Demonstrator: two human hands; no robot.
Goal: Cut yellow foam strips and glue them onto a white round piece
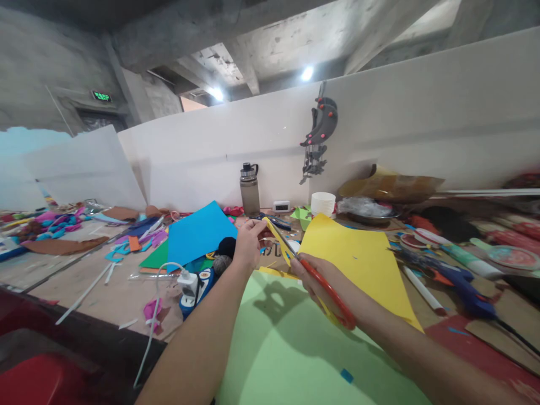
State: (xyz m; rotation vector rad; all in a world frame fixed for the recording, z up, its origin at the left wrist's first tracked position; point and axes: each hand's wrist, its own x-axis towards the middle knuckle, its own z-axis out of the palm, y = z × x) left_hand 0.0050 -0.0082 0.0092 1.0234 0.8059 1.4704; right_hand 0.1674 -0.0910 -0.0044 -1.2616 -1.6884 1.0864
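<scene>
At centre frame: yellow strip [273,229], upper end pinched between thumb and fingers of the left hand [248,243], probably to steady it against the blades. Just right: red-handled scissors [318,275], handles gripped in the curled right hand [329,269], blades angled along the strip. Lower centre: pale green sheet [287,354], seemingly a work surface. Right of centre: yellow sheet [352,242], apparently kept within reach.

A narrow strip of yellow sheet [277,238] stands raised at a slant, its far end pinched in the left hand [250,243]. The scissors [324,286], red-handled with slim metal blades, sit in the right hand [317,277], tilted the same way, blades pointing away along the strip's edge.
</scene>
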